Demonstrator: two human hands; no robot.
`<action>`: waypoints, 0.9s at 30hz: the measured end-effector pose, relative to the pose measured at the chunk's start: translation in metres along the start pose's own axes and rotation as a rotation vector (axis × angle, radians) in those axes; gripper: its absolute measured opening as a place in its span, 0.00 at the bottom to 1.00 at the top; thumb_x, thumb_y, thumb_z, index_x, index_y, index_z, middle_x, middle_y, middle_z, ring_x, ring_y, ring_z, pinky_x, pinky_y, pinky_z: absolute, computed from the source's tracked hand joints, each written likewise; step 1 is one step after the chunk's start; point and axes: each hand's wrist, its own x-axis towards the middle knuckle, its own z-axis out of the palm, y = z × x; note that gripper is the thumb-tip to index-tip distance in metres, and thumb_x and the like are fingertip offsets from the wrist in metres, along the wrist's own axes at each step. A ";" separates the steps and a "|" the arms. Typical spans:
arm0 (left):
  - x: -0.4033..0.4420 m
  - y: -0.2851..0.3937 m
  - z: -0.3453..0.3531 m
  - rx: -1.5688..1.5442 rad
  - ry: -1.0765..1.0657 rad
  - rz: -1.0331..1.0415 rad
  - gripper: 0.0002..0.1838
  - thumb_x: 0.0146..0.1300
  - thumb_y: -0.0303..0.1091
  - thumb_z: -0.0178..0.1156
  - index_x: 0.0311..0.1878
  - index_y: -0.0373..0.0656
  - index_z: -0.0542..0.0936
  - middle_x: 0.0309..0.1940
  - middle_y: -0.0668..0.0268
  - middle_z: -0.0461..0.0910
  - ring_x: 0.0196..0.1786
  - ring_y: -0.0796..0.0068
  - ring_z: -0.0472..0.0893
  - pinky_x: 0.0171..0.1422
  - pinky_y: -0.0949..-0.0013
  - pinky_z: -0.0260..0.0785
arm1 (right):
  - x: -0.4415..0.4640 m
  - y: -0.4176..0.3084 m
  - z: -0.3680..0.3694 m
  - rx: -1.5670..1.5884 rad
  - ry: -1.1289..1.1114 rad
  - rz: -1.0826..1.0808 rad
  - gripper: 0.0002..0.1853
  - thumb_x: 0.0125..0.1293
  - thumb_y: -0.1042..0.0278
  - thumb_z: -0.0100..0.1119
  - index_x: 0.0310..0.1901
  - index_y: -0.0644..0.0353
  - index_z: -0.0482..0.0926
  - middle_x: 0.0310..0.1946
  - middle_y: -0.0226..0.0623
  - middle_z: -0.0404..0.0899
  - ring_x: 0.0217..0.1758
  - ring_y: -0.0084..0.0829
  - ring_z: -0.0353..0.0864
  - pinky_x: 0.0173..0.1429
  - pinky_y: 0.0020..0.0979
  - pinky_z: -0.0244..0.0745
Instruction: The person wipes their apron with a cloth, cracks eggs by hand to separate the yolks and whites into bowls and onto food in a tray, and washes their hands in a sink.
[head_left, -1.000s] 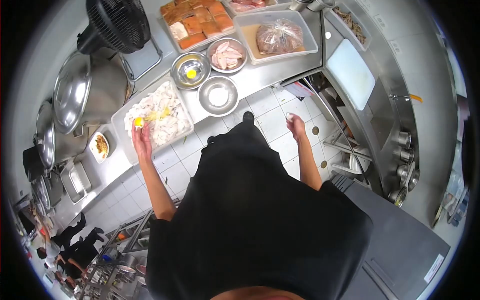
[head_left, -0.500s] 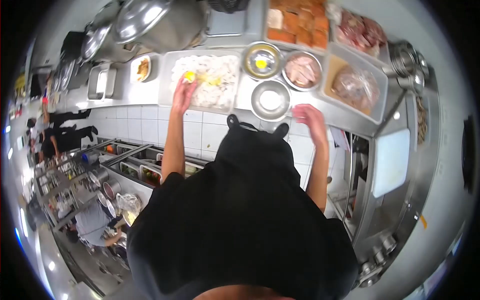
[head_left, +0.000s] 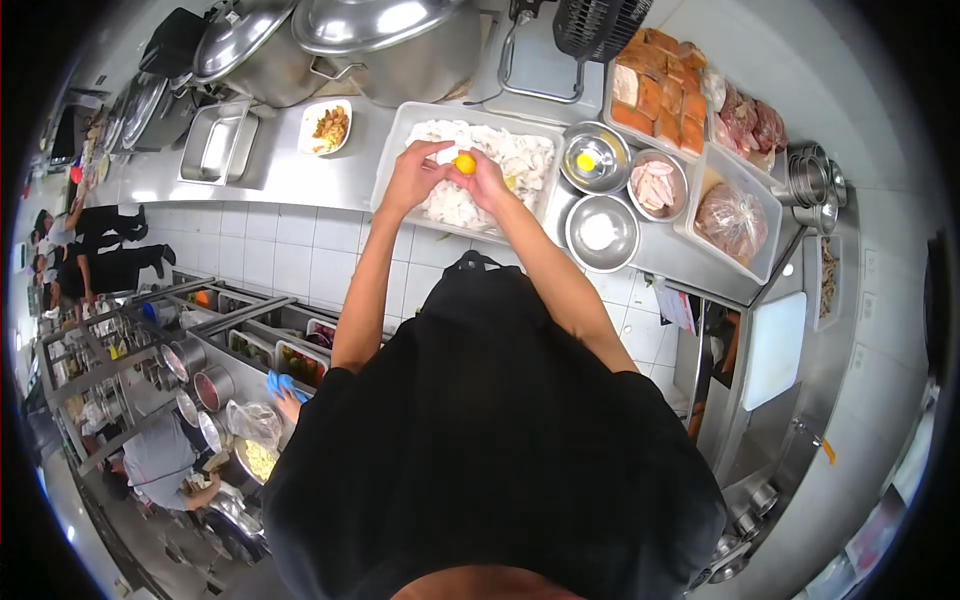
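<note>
Both my hands are together over a white plastic tray (head_left: 382, 178) heaped with white, pale pieces (head_left: 515, 150), perhaps squid. A small round yellow thing, which looks like a lemon piece (head_left: 465, 162), sits between the fingertips. My left hand (head_left: 415, 178) closes on it from the left, and my right hand (head_left: 486, 184) pinches it from the right. A bit of yellow shows among the white pieces beside my right hand. To the right of the tray, a metal bowl (head_left: 568, 142) holds another bright yellow thing, and a second metal bowl (head_left: 580, 250) stands nearer me.
A bowl of pink meat (head_left: 656, 186), a tub with bagged meat (head_left: 765, 228) and a tray of orange fish pieces (head_left: 660, 85) stand right. Large pots (head_left: 400, 60), a white dish (head_left: 307, 135) and a fan (head_left: 600, 30) line the back. Co-workers (head_left: 160, 455) are at left.
My right hand has come from beside the near metal bowl to the tray and joined my left hand at the yellow piece. The view has shifted, and a blue-gloved hand now shows at left.
</note>
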 end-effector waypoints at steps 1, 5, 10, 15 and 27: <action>0.002 0.003 -0.008 0.012 0.016 0.021 0.23 0.57 0.23 0.66 0.58 0.47 0.82 0.49 0.57 0.79 0.40 0.71 0.84 0.44 0.71 0.80 | 0.003 0.000 -0.001 0.014 -0.010 -0.022 0.18 0.76 0.60 0.40 0.49 0.68 0.74 0.43 0.46 0.78 0.48 0.39 0.81 0.57 0.41 0.81; 0.005 0.005 -0.042 -0.057 0.091 0.005 0.22 0.60 0.25 0.66 0.58 0.47 0.82 0.52 0.57 0.78 0.40 0.72 0.84 0.43 0.72 0.80 | -0.021 -0.036 0.021 -0.121 -0.009 -0.109 0.19 0.77 0.60 0.40 0.48 0.69 0.75 0.41 0.46 0.79 0.46 0.37 0.82 0.56 0.37 0.81; -0.002 0.005 -0.080 -0.135 0.145 -0.026 0.22 0.62 0.26 0.66 0.60 0.48 0.81 0.52 0.59 0.77 0.40 0.73 0.84 0.45 0.72 0.81 | -0.077 -0.090 0.078 -0.254 -0.069 -0.205 0.21 0.78 0.58 0.39 0.50 0.70 0.76 0.42 0.46 0.80 0.45 0.36 0.83 0.53 0.35 0.81; -0.012 -0.005 -0.076 -0.221 0.145 -0.037 0.22 0.62 0.26 0.66 0.60 0.48 0.81 0.51 0.60 0.77 0.40 0.74 0.84 0.45 0.72 0.80 | -0.036 -0.043 0.038 -0.293 -0.011 -0.153 0.20 0.78 0.58 0.40 0.51 0.69 0.75 0.43 0.46 0.80 0.45 0.35 0.83 0.53 0.34 0.81; -0.023 -0.036 -0.057 -0.440 0.143 -0.097 0.22 0.63 0.24 0.64 0.61 0.45 0.79 0.51 0.60 0.76 0.43 0.73 0.83 0.45 0.72 0.79 | -0.042 -0.048 0.073 -0.262 -0.068 -0.187 0.19 0.77 0.58 0.42 0.47 0.67 0.76 0.39 0.42 0.82 0.43 0.31 0.84 0.49 0.29 0.83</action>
